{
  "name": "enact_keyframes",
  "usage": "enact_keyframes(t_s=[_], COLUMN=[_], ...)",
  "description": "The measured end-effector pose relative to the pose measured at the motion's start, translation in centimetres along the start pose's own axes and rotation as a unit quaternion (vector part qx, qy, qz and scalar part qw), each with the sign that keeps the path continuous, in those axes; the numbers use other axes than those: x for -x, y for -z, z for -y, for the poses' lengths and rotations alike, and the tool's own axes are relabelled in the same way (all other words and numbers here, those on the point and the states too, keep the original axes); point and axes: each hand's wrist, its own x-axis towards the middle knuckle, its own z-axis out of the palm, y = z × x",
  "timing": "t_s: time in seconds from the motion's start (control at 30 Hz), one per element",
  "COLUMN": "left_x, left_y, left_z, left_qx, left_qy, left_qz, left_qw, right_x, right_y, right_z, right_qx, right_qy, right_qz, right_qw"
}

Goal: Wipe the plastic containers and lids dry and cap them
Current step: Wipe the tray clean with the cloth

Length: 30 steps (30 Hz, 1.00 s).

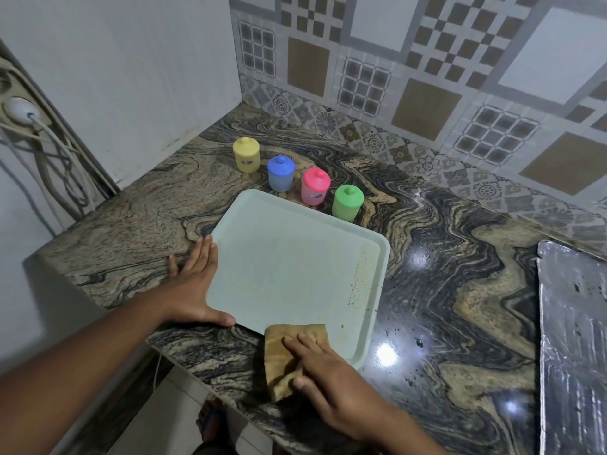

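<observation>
At twelve o'clock beyond the tray (295,264), four capped containers (315,188) stand; right hand (331,382) presses cloth (276,349) flat-fingered, left hand (193,287) flat, nearer.

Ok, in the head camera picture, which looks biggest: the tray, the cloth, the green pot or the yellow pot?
1. tray, by far the largest.
2. cloth, though it lies nearest the camera, so this is unsure.
3. green pot and yellow pot: they look alike, so no ranking.
</observation>
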Motion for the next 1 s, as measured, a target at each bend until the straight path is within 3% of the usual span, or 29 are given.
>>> enact_keyframes(t_s=[0.17, 0.37, 0.47, 0.6, 0.83, 1.0], left_x=[-0.1, 0.0, 0.0, -0.1, -0.3, -0.5], left_y=[0.0, 0.0, 0.0, 0.0, 0.0, -0.2], left_z=[0.0, 0.0, 0.0, 0.1, 0.2, -0.1], left_qx=[0.000, 0.000, -0.002, -0.010, -0.017, -0.014], left_qy=[0.001, -0.001, 0.000, 0.001, -0.003, 0.009], left_qz=[-0.002, -0.001, -0.001, -0.003, -0.002, -0.018], left_qw=[1.000, 1.000, 1.000, 1.000, 1.000, 1.000], right_x=[-0.2, -0.5, -0.3, 0.2, -3.2, -6.4], right_y=[0.0, -1.4, -1.8, -0.1, 6.4, 10.8], right_z=[-2.0, -4.2, -4.1, -2.3, -1.8, -3.5], right_qx=[0.072, 0.074, 0.092, -0.009, -0.143, -0.184], right_qy=[0.083, 0.136, 0.144, 0.016, -0.045, -0.160], right_qz=[0.032, -0.073, -0.075, -0.004, -0.208, -0.264], right_qw=[0.993, 0.985, 0.982, 1.000, 0.966, 0.933])
